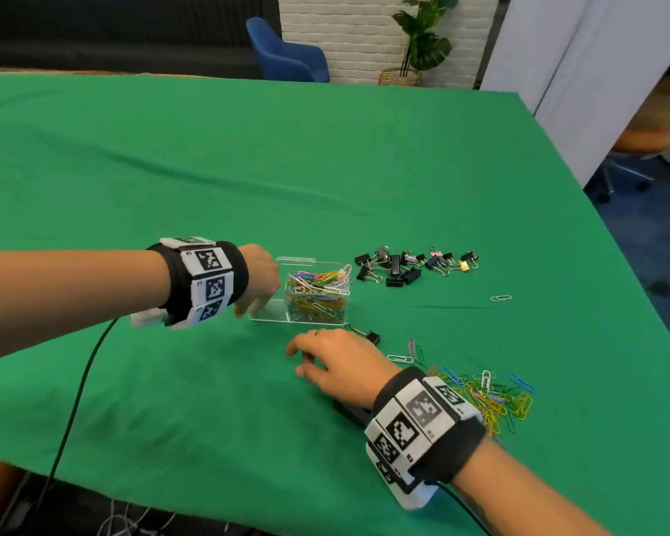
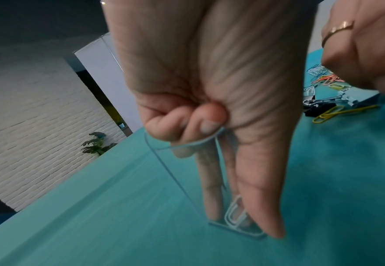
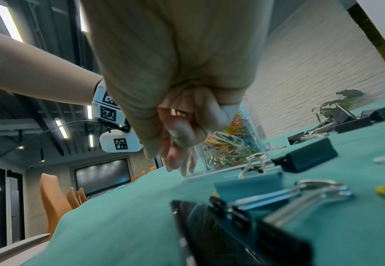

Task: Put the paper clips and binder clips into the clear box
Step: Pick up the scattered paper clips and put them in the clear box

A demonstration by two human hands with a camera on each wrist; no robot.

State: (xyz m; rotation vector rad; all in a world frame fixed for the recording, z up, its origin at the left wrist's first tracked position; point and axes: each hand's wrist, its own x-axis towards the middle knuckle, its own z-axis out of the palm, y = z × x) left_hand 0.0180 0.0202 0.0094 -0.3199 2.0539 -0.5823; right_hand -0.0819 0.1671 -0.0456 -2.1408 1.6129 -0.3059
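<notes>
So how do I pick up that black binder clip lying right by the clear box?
Probably best to pinch the black body of the binder clip across its two flat sides, coming down from above with thumb and one finger. Its wire handles point toward the clear box and are thin and slippery, while the body is chunky and stands up off the cloth. The right hand is nearest.

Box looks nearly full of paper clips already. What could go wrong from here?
1. Paper clips are heaped above the clear box rim; adding more may spill them.
2. The binder clips may not fit.
3. The left hand holds the box lid; it may not shut.
</notes>
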